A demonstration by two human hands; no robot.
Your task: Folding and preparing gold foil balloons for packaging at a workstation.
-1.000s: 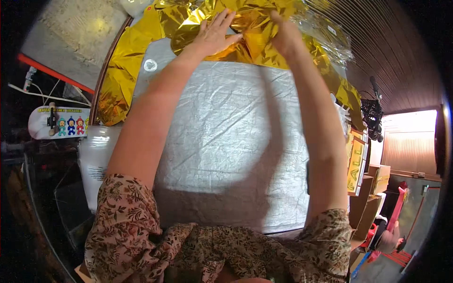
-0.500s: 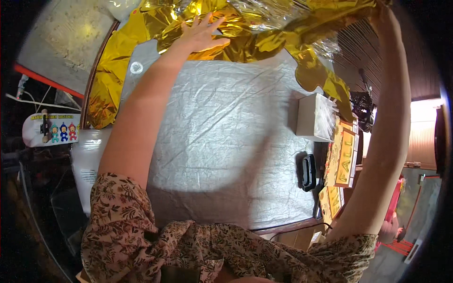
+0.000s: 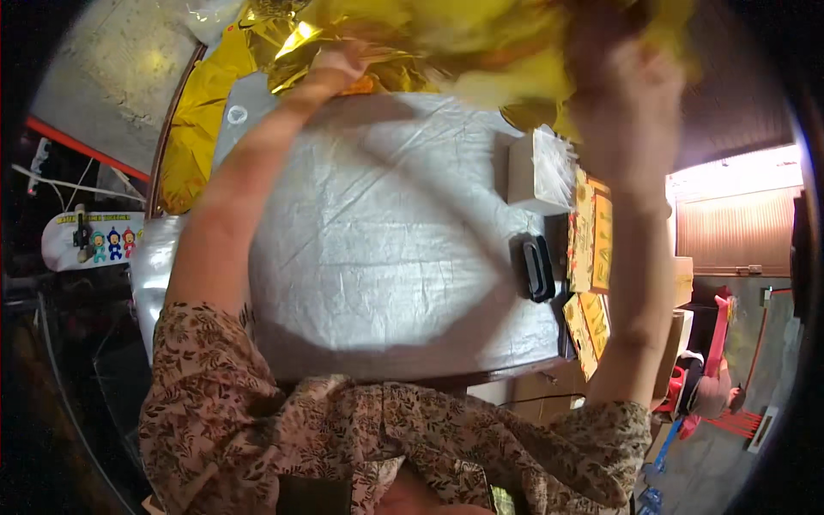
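Observation:
Flat, shiny gold foil (image 3: 506, 51) with rounded edges spreads along the far side of a table covered in silvery sheeting (image 3: 378, 249). My left hand (image 3: 342, 64) is at the foil's near edge on the far left, its fingers curled in against it. At the far right my right hand (image 3: 639, 81) is raised and blurred by motion. It grips the gold foil, which is lifted and smeared beside it. The exact finger positions of the right hand are hard to make out.
At the table's right side stand a white box (image 3: 536, 172) of clear plastic pieces and a black oblong holder (image 3: 538, 268). Printed yellow cards (image 3: 588, 330) lean along that edge. A white skateboard deck (image 3: 94, 240) is at the left. Another person (image 3: 712, 390) is far right.
My right hand has come inward and nearer, pulling the foil up and across. My left hand, spread flat before, has curled its fingers on the foil.

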